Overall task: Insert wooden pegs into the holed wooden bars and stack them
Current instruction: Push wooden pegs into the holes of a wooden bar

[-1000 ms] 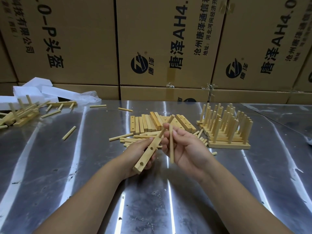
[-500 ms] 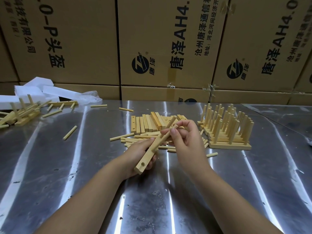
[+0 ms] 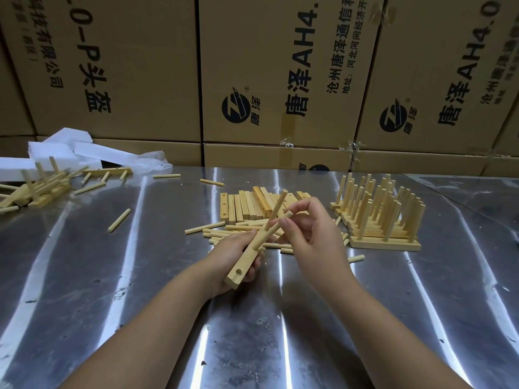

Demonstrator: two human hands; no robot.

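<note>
My left hand (image 3: 234, 255) grips a holed wooden bar (image 3: 244, 265) that slants up and away from me, an empty hole showing near its close end. A wooden peg (image 3: 276, 210) stands out of the bar's middle, pointing up and to the right. My right hand (image 3: 310, 234) pinches the bar's far end, beside that peg. Behind the hands lies a row of bare holed bars (image 3: 244, 204) with loose pegs (image 3: 222, 228) in front. At the right stands a stack of pegged bars (image 3: 379, 217), pegs upright.
Stacked cardboard boxes (image 3: 280, 80) wall off the back of the metal table (image 3: 112, 276). At the far left lie white foam blocks (image 3: 56, 155) and a heap of pegged bars (image 3: 36, 189). Stray pegs (image 3: 119, 219) lie scattered on the left half.
My right hand carried its peg up from below the bar to the bar's far half; the peg now sticks out of the bar. My left hand stayed in place.
</note>
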